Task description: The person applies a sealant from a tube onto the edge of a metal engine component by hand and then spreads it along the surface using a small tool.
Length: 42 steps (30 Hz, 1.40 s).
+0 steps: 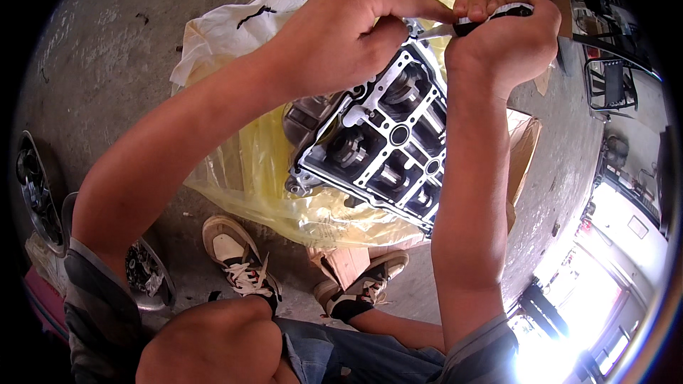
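Note:
An open metal engine part (400, 134), with dark inner cavities and silver rails, lies on a crumpled yellow plastic bag (235, 171). My right hand (505, 46) is wrapped round a black-and-white tube (466, 26), whose pale nozzle (435, 32) angles down to the part's top corner. My left hand (366, 32) hovers over that corner, index finger reaching to the tube's nozzle end, other fingers curled; whatever is inside them is hidden. A dark bead runs along the part's edge beside my left hand.
White sheeting (220, 18) and cardboard (523, 149) lie around the part on the concrete floor (99, 43). Metal trays with parts (39, 192) are at left. A folded chair (608, 82) stands at right, near a bright doorway. My shoes are below the bag.

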Motion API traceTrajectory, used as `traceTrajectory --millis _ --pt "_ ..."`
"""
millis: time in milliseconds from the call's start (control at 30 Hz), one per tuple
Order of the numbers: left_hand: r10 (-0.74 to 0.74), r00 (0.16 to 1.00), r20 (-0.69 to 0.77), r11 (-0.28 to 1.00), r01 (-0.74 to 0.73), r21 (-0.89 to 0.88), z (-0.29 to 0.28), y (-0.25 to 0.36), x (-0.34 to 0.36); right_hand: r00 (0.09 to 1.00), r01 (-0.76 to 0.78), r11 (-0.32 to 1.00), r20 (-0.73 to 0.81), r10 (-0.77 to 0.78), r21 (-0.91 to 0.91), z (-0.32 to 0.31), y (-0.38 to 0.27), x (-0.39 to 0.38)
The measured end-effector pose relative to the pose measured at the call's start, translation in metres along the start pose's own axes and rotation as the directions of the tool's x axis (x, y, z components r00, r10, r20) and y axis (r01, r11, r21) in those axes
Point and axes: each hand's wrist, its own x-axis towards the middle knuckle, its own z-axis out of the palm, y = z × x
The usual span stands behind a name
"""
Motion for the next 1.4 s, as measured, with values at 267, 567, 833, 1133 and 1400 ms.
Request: traceTrajectory --millis 267,567,833,1133,1400 --pt "0.04 0.999 0.0 0.999 -0.04 0.02 0.002 -0.001 0.004 1.0 -0.003 1.0 -0.012 0.003 -0.002 -0.003 -0.003 0.002" --pt "0.048 0.998 0.034 0.997 -0.05 0.059 0.004 -0.002 0.004 1.0 -0.001 1.0 -0.027 0.0 -0.025 -0.006 -0.002 0.0" --pt "0.059 0.998 0.027 0.998 -0.06 0.036 0.008 -0.001 0.005 0.999 0.021 0.999 -0.044 -0.023 -0.034 -0.009 -0.004 0.0" --pt "0.071 0.997 0.036 0.996 -0.073 0.059 0.012 0.0 0.006 0.998 0.019 1.0 -0.054 -0.02 -0.019 -0.014 -0.005 -0.001" --pt "0.087 0.995 0.052 0.994 -0.09 0.061 0.017 0.001 0.009 0.998 0.024 0.999 -0.059 -0.026 -0.025 -0.02 -0.006 -0.001"
